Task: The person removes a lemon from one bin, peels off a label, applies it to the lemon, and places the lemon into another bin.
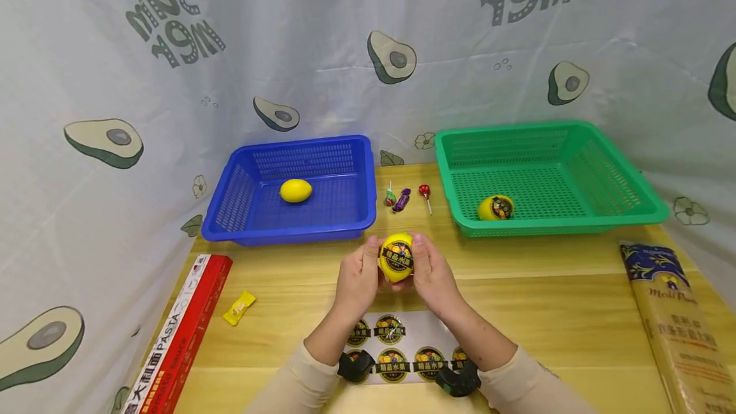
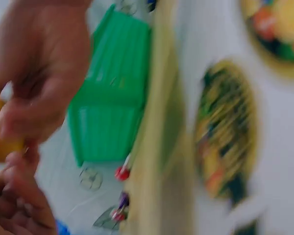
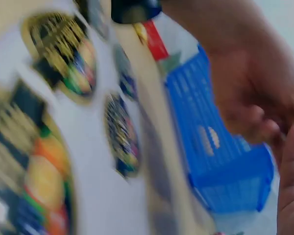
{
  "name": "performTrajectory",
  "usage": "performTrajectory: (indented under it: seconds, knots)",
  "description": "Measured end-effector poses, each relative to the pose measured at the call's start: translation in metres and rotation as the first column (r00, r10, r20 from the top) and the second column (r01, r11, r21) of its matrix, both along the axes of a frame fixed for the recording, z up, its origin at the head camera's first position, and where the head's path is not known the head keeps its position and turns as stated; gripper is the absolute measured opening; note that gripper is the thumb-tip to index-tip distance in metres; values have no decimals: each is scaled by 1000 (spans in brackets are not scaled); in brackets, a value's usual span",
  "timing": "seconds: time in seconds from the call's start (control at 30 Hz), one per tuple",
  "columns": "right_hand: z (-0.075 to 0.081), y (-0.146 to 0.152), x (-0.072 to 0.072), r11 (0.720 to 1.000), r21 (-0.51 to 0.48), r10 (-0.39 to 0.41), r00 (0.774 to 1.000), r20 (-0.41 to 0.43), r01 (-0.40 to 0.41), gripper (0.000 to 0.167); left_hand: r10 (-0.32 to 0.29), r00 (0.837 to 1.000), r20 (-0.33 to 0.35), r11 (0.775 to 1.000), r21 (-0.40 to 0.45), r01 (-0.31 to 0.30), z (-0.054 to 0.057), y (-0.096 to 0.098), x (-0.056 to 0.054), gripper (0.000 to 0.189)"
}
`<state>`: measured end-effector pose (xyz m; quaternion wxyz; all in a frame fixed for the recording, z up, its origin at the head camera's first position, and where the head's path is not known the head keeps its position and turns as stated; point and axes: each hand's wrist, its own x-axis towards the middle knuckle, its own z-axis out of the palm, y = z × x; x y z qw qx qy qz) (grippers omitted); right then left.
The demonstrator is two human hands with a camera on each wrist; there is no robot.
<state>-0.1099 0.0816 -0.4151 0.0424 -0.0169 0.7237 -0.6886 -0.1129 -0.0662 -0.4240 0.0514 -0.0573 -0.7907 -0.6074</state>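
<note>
Above the middle of the table, a yellow lemon (image 1: 397, 275) with a round black-and-gold fruit label on its face is held between both hands. My left hand (image 1: 358, 278) grips its left side, thumb up along the label's edge. The right hand (image 1: 437, 278) holds the opposite side, its thumb upright against the fruit. Below the hands lies a white sticker sheet (image 1: 420, 323) with several of the same round labels, partly covered by the forearms. A plain lemon (image 1: 296, 191) sits in the blue basket (image 1: 287, 235), and a labelled lemon (image 1: 487, 209) in the green basket (image 1: 552, 227).
Between the baskets lie a green-wrapped lollipop (image 1: 390, 197), a purple candy (image 1: 401, 200) and a red lollipop (image 1: 424, 190). A yellow candy packet (image 1: 239, 308) and a red pasta box (image 1: 190, 337) are at left. A pasta bag (image 1: 678, 324) lies along the right edge. A curtain hangs behind.
</note>
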Motion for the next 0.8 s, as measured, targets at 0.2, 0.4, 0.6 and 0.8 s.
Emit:
performTrajectory:
  seconds: [0.2, 0.4, 0.6, 0.8]
  knots:
    - [8, 14, -9, 998, 62, 14, 998, 53, -17, 50, -120, 992, -38, 992, -38, 119, 12, -6, -1, 37]
    - [14, 17, -10, 999, 45, 3, 996, 92, -7, 42, -180, 969, -171, 977, -149, 155, 15, 2, 5, 58]
    - [17, 21, -9, 996, 24, 85, 990, 116, -88, 44, -176, 971, -159, 980, -118, 158, 14, 0, 2, 55]
    - [10, 45, 11, 992, 101, 72, 993, 91, -82, 44, -214, 971, -110, 975, -80, 206, 11, -4, 0, 56]
